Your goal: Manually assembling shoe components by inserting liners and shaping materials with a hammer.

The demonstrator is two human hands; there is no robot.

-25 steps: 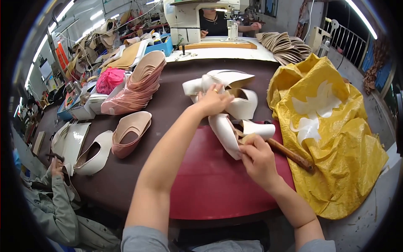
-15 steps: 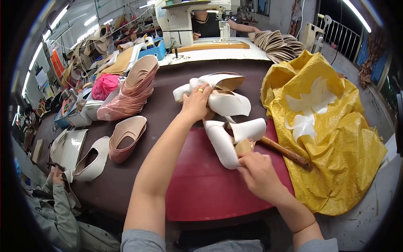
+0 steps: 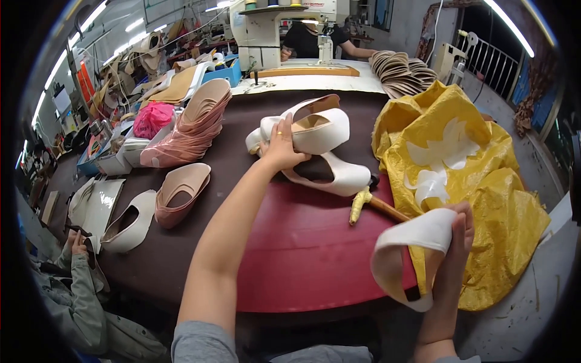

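Left hand [image 3: 279, 148]: stretched out to the far middle of the table [image 3: 290, 242], fingers curled over a pile of white uppers [image 3: 315, 130], thumb on the near side; gripping the top pieces. A ring shows on one finger.

Right hand [image 3: 457, 242]: near right, off the table edge, fingers pressed together and pinching one white upper [image 3: 411, 254], which hangs in a loop below the hand.

Hammer [image 3: 375, 206]: lies on the red part of the table, between the pile and the right hand, yellowish head to the left, wooden handle running right toward the sack.

Yellow sack [image 3: 484, 181]: spread over the right end of the table, white cut pieces [image 3: 442, 157] lying on it.

Pink uppers, stacked [image 3: 193, 127]: far left of the pile, well apart from both hands. A single pink upper [image 3: 181, 193] and a white one [image 3: 130, 221] lie nearer, on the left.

Sewing machine [image 3: 272, 24]: far end, with a person seated behind it. Tan soles [image 3: 399, 69] stacked to its right.

Another person's sleeve [image 3: 66, 290] and hand at the near left edge.
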